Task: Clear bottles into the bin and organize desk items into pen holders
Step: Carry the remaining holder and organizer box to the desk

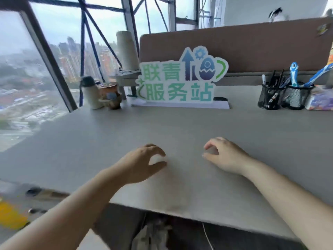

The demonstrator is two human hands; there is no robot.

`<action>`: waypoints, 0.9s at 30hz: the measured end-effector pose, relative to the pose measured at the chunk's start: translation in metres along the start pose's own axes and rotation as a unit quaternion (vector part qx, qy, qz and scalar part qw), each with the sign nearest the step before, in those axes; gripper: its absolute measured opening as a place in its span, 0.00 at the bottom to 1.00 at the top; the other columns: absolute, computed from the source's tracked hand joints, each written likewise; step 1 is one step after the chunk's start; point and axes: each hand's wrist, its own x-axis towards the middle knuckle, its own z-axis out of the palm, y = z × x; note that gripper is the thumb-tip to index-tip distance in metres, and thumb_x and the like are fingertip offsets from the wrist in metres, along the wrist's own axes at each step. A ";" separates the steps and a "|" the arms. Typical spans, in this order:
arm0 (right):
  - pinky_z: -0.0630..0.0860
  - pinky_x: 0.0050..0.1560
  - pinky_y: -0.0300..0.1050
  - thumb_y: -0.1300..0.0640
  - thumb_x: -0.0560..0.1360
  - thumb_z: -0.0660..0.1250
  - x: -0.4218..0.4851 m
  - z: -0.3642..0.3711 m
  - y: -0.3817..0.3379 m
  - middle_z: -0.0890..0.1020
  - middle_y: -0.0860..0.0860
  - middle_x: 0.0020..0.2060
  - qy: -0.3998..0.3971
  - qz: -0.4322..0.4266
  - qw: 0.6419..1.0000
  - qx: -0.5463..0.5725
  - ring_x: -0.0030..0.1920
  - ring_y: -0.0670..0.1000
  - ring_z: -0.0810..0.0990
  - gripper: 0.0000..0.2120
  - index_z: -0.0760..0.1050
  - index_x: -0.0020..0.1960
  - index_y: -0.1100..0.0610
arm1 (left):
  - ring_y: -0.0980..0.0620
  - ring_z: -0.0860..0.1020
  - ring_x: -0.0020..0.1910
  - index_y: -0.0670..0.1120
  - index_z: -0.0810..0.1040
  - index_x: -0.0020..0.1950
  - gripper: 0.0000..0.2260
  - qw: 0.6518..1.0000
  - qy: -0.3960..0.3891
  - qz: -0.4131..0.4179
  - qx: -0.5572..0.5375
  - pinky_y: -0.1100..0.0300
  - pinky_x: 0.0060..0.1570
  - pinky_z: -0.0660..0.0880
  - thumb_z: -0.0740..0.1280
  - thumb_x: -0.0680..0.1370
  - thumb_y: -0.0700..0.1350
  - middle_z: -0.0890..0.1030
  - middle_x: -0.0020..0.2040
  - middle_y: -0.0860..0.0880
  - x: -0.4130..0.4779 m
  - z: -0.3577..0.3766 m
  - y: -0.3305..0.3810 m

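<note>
Left hand: in front of the sign, fingers curled down onto the desk, pale smear under them. Cannot tell whether gripping something small or holding nothing. Right hand: same pose, in front of the sign and slightly right, grey smear beneath. Again impossible to call clamped or idle.

Pen holders: two mesh ones, side by side, well right of the sign, already crowded with pens and blue scissors. Flask: upright, left of the sign, hard against a cup. No bin in view.

Risks, judged from here:
- Knocking the cup over while reaching for the flask, given the tight fit between them.
- Toppling the sign with a forearm on a reach past it to either side.
- Tipping a holder by forcing one more item into the crowded mesh, or snagging on the scissors handles.
- Binning the flask by mistake, since seemingly reusable rather than rubbish.
- Dropping a bottle short, with the bin somewhere unseen.

Hard to read:
- Whole view soft and smeared, with any hand contents lost in that blur.
- Tissue pack, far right of the sign, cut off by the frame edge.
- Yellow shape below the desk edge, far left of the sign and nearer the viewer, too blurred to name.
- Space under the desk dark and indistinct.
</note>
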 end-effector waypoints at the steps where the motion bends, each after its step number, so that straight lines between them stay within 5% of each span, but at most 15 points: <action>1: 0.68 0.60 0.42 0.46 0.76 0.65 -0.008 0.013 -0.040 0.73 0.49 0.60 -0.030 -0.023 0.999 0.002 0.61 0.52 0.73 0.14 0.73 0.59 0.50 | 0.53 0.75 0.60 0.57 0.77 0.58 0.18 1.000 -0.005 -0.030 -0.007 0.54 0.61 0.72 0.62 0.73 0.65 0.76 0.62 0.57 -0.038 -0.019 -0.025; 7: 0.64 0.66 0.44 0.47 0.77 0.64 -0.031 0.107 -0.275 0.69 0.52 0.68 -0.089 -0.189 0.977 0.035 0.68 0.54 0.68 0.19 0.70 0.66 0.51 | 0.50 0.76 0.57 0.52 0.79 0.54 0.10 0.958 0.142 -0.247 -0.021 0.61 0.52 0.69 0.66 0.76 0.54 0.79 0.55 0.51 -0.242 -0.096 -0.155; 13: 0.65 0.65 0.44 0.51 0.75 0.66 -0.044 0.206 -0.436 0.74 0.54 0.62 -0.110 -0.280 0.951 0.073 0.64 0.54 0.71 0.18 0.73 0.63 0.56 | 0.49 0.75 0.60 0.51 0.78 0.58 0.11 0.932 0.144 -0.332 -0.028 0.53 0.59 0.72 0.67 0.76 0.51 0.78 0.60 0.50 -0.365 -0.100 -0.246; 27: 0.67 0.66 0.50 0.52 0.75 0.67 0.018 0.423 -0.532 0.74 0.53 0.64 -0.214 -0.238 0.943 0.093 0.66 0.54 0.70 0.19 0.72 0.64 0.54 | 0.48 0.72 0.64 0.46 0.70 0.68 0.20 0.875 0.076 -0.466 -0.107 0.56 0.60 0.69 0.64 0.79 0.52 0.73 0.67 0.47 -0.446 -0.017 -0.418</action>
